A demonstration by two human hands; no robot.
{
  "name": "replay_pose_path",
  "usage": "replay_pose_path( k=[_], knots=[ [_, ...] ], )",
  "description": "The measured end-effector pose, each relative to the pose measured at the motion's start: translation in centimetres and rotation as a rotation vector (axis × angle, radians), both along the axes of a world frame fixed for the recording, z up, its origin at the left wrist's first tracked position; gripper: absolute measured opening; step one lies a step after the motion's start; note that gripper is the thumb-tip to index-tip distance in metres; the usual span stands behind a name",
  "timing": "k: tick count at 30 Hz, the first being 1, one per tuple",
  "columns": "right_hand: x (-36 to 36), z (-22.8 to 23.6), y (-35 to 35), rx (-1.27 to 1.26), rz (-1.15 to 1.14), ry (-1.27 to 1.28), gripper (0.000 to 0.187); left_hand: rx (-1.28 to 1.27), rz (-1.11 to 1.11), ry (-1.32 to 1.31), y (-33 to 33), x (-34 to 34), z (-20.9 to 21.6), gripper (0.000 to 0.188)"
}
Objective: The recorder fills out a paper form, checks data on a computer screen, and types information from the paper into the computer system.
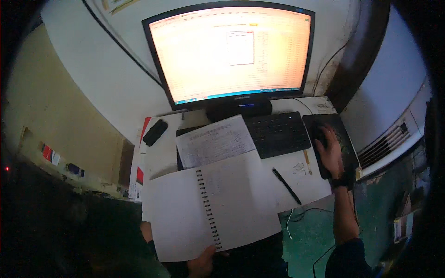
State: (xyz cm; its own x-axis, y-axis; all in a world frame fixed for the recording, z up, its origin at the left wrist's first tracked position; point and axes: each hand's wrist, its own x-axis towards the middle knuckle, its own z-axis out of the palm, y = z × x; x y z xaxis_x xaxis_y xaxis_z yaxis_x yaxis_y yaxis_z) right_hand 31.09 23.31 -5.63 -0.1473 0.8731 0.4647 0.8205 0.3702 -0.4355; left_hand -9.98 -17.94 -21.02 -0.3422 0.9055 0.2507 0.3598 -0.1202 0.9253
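Observation:
A spiral-bound notebook (238, 199) lies open across the front of the desk, its near edge hanging over. My left hand (202, 263) grips that near edge by the spiral, thumb on top and other fingers mostly hidden. On the black mouse pad (342, 125) at the right, my right hand (330, 150) rests over a dark computer mouse (317, 132) that it largely covers. A handwritten sheet (215, 142) is propped on the black keyboard (280, 134), beyond the notebook. Between notebook and mouse pad lies a black pen (286, 186).
A lit monitor (199, 55) stands at the back, showing a table and a small window. A small black device (155, 133) sits at the desk's left. Cables (324, 252) hang over the green floor on the right. A white slatted unit (384, 143) stands right of the desk (320, 197).

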Motion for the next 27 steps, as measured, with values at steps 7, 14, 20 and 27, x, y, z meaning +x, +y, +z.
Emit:
replay_pose_path(
  k=[7, 14, 20, 27],
  knots=[
    [0.5, -0.2, -0.1, 0.020, -0.005, -0.024, 0.050, 0.067, 0.070, 0.514, 0.4, 0.4, 3.0, 0.025],
    [-0.4, 0.3, -0.3, -0.034, -0.017, -0.002, 0.048, -0.147, -0.047, 0.675, -2.0, -0.6, 2.9, 0.035],
    [0.0, -0.4, 0.3, -0.022, 0.039, -0.042, 0.046, -0.100, 0.080, 1.851, -3.8, 0.3, 2.4, 0.052],
    [-0.1, 0.2, 0.2, 0.025, 0.040, -0.055, 0.047, 0.090, 0.238, 3.425, -4.7, 0.2, 1.5, 0.058]
  ],
)
